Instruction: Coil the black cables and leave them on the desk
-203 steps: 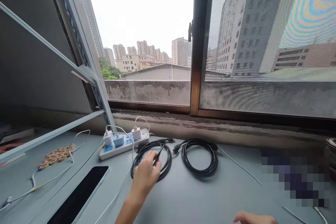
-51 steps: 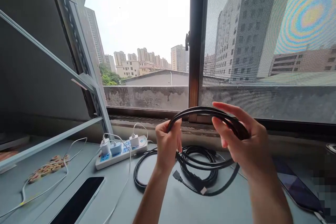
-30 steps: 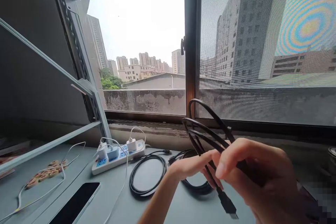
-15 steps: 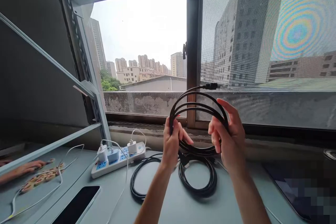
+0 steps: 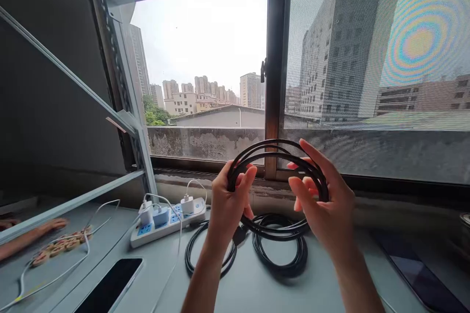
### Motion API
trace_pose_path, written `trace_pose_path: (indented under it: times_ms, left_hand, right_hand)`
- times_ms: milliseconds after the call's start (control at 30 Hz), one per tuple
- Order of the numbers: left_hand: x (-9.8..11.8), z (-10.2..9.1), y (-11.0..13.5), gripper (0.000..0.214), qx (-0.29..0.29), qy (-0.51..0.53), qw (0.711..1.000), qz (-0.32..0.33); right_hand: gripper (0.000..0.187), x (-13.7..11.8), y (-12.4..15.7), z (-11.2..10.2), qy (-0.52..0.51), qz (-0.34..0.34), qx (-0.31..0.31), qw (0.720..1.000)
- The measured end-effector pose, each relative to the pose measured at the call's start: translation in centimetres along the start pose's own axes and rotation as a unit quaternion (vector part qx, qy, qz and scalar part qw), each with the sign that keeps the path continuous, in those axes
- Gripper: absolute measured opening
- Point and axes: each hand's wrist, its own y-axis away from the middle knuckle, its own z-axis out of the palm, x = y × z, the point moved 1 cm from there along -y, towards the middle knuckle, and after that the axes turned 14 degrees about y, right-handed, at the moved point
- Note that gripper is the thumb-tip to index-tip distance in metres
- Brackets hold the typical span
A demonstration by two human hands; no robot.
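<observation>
Between my two hands a black cable [image 5: 273, 155] is held up in a loose coil of several loops, above the desk. My left hand [image 5: 232, 195] grips the coil's left side, the loops lying between thumb and fingers. Around the right side of the coil, my right hand [image 5: 325, 195] is curled, its thumb inside the ring and the index finger along the top. On the desk below lie two more coiled black cables, a left coil [image 5: 190, 254] partly behind my left forearm and a right coil [image 5: 303, 257].
A white power strip [image 5: 135, 240] with chargers stands by the window sill. A phone [image 5: 110, 286] lies at the front left, and a dark tablet-like device [image 5: 418, 274] at the right. Another person's hand [image 5: 55, 225] rests beyond the shelf frame [image 5: 141, 156] at the left.
My hands have moved slightly apart and the coil sits lower and wider. The black connector end that stuck out above the loops no longer shows there.
</observation>
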Motion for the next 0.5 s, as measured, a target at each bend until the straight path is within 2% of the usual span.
trace_pose_path:
  times_ms: [167, 300, 400, 500]
  left_hand:
    - [0.2, 0.5, 0.4, 0.046, 0.005, 0.038, 0.999, -0.014]
    - [0.1, 1.2, 0.6, 0.063, 0.014, 0.103, 0.992, -0.077]
    - [0.2, 1.5, 0.5, 0.061, 0.016, 0.143, 0.981, -0.131]
    - [0.2, 1.5, 0.3, 0.055, 0.008, 0.176, 0.971, -0.161]
  right_hand:
    - [0.038, 0.3, -0.2, -0.1, -0.012, 0.031, 0.024, 0.999]
    - [0.027, 0.4, -0.5, -0.2, -0.025, 0.03, 0.065, 0.997]
    - [0.024, 0.4, -0.6, -0.2, -0.034, 0.044, 0.081, 0.995]
    - [0.024, 0.2, -0.7, -0.2, -0.029, 0.06, 0.073, 0.995]
